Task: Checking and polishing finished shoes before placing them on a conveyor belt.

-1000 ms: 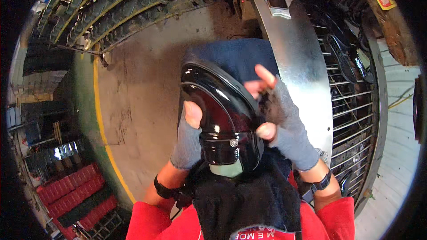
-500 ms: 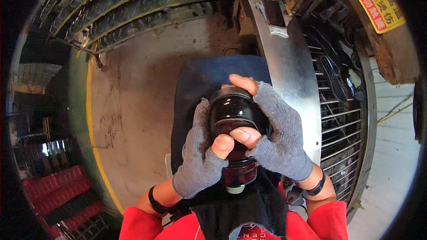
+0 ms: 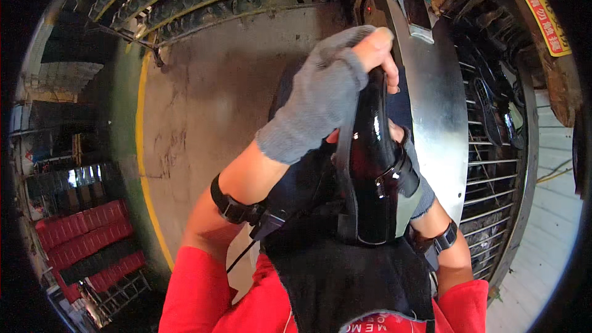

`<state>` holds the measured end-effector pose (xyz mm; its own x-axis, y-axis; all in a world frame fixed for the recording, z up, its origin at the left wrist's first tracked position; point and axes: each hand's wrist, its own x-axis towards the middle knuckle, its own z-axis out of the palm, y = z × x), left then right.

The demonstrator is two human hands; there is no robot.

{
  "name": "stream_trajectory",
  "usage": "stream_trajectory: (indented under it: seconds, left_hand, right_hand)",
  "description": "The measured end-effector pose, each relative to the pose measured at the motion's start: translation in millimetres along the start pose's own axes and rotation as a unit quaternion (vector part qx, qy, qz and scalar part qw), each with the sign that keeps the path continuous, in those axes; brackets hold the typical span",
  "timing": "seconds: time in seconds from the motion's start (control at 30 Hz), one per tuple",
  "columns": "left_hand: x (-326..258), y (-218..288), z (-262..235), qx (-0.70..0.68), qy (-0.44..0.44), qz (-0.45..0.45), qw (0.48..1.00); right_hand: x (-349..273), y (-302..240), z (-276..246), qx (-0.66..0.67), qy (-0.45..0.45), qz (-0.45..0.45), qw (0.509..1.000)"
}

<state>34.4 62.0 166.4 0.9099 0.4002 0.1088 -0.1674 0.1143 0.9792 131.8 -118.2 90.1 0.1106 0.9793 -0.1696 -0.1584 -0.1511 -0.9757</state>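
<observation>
Left hand, in a grey fingerless glove, is gripping the far top edge of a glossy black helmet, fingers curled closed over it. The helmet is being held upright, edge-on, close in front of the chest, above a black apron. Right hand, also gloved, is pressing against the helmet's right side; mostly hidden, so its opening cannot be told. A metal panel is standing just right; concrete floor is lying to the left.
</observation>
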Motion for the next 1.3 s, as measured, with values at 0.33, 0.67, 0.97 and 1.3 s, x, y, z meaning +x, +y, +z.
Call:
stream_trajectory:
  seconds: [0.33, 0.67, 0.97, 1.3]
  left_hand:
    - [-26, -39, 22, 0.037, 0.153, -0.041, 0.987]
    - [-58, -56, 34, 0.426, 0.203, 0.172, 0.865]
    - [-92, -151, 15, -0.031, 0.114, -0.11, 0.987]
    - [-89, -163, 8, -0.139, 0.132, -0.153, 0.969]
  right_hand:
    - [-90, 36, 5, 0.409, 0.071, 0.183, 0.891]
    - [-73, 23, 17, 0.215, 0.202, 0.175, 0.939]
    - [13, 47, 7, 0.284, 0.24, 0.079, 0.925]
    - [32, 54, -9, 0.212, 0.213, 0.025, 0.954]
